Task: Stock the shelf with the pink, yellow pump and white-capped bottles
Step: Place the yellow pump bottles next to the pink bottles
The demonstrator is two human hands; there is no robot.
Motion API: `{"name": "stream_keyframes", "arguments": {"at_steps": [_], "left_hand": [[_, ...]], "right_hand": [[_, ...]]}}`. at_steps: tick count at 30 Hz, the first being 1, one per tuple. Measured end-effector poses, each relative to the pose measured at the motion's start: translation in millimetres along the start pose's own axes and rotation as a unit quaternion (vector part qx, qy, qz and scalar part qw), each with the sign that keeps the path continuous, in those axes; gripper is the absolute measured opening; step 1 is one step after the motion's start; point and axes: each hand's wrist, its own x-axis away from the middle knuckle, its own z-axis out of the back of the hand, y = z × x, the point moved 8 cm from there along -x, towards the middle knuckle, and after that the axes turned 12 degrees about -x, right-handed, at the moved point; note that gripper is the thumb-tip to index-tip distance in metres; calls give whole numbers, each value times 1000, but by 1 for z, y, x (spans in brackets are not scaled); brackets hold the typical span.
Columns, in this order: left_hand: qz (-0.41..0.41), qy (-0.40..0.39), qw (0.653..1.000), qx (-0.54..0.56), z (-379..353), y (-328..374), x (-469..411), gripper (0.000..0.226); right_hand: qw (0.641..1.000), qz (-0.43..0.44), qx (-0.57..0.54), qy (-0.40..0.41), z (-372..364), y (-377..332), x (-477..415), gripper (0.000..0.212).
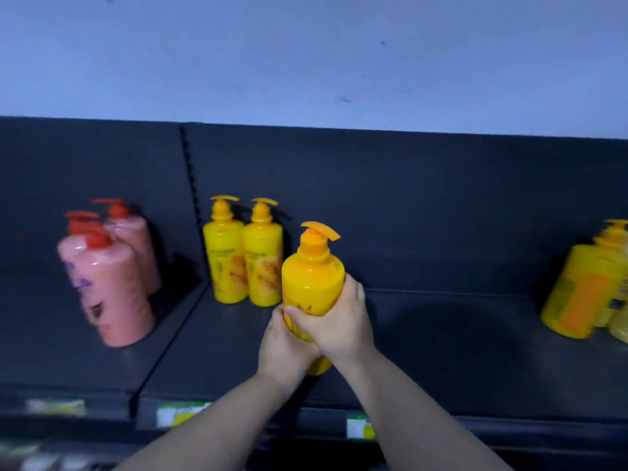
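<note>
Both hands hold one yellow pump bottle upright over the dark shelf. My left hand wraps its lower left side and my right hand grips its front and right side. The bottle's base is hidden behind my hands. Two more yellow pump bottles stand side by side at the back, just left of the held one. Further left stand several pink bottles with red pumps, blurred. No white-capped bottle is visible.
More yellow bottles lean at the far right edge of the shelf. A slotted upright divides the back panel. Price labels run along the shelf's front lip. Pale wall rises above.
</note>
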Motion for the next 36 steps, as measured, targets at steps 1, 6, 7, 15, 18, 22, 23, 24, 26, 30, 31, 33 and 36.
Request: {"name": "stream_keyframes", "arguments": {"at_steps": [1,6,7,15,18,22,23,24,26,30,31,33,36], "left_hand": [[14,8,1000,-6,16,-13,2,83],[46,50,996,-49,76,-64,1,86],[49,55,996,-53,82,-71,1,87],[89,67,992,-52,89,-96,-17,83],[85,54,993,-58,88,-93,-34,87],[70,32,995,-59,91,-89,-57,104],[63,24,996,-58,93,-89,-62,107],[59,16,996,-59,96,-91,-66,109],[58,4,996,-64,104,-99,-74,106],[45,31,994,-91,126,-111,-80,98],[42,41,994,-94,132,-112,-82,96],[43,49,993,-97,139,-119,-89,95],[45,30,993,-104,140,-132,-102,101]], "right_hand": [[1000,4,-1,-16,-17,-7,4,99],[998,-4,-17,-68,-84,-20,16,100],[997,-6,-16,-77,-94,-20,16,102],[989,5,-7,-145,-130,-16,-10,112],[986,10,-3,-164,-136,-14,-29,111],[981,26,1,-195,-143,-15,-56,112],[977,31,5,-209,-147,-15,-63,113],[974,37,9,-224,-151,-16,-68,113],[965,52,11,-256,-163,-18,-74,111],[954,62,-7,-293,-188,-18,-75,107],[952,62,-12,-298,-195,-19,-76,105],[951,68,-14,-302,-206,-22,-78,106],[948,61,1,-311,-221,-21,-85,109]]}}
